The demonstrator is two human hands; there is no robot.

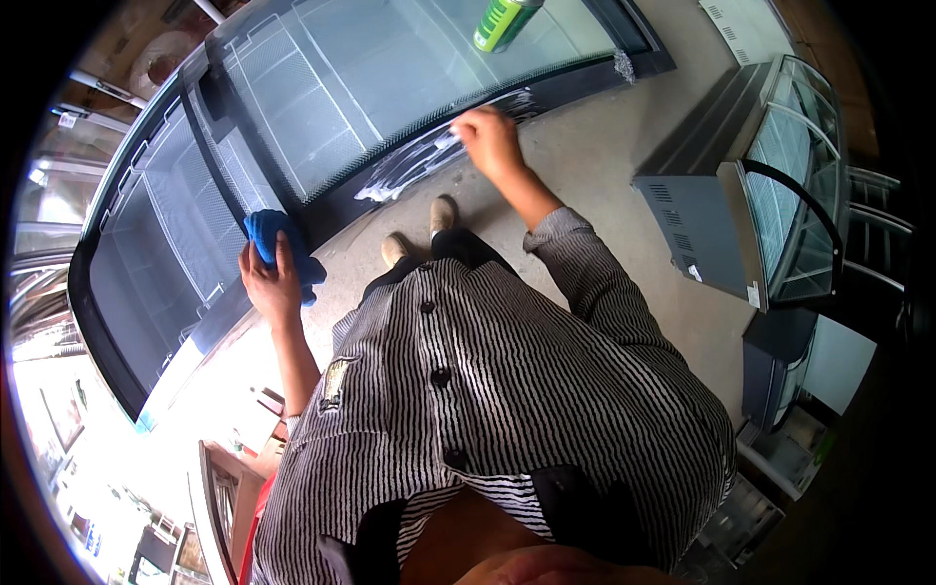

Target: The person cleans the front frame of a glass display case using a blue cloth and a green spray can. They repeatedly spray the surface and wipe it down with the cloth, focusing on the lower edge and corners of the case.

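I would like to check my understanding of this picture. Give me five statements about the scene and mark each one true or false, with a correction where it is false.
1. The left hand holds a blue cloth. True.
2. The right hand grips the green can. False: the can is on the glass top, away from both hands.
3. White streaks lie on the dark edge of the case, near the right hand. True.
4. The shirt is plain, with no pattern. False: it has dark and light stripes.
5. Two light-coloured shoes show on the floor. True.
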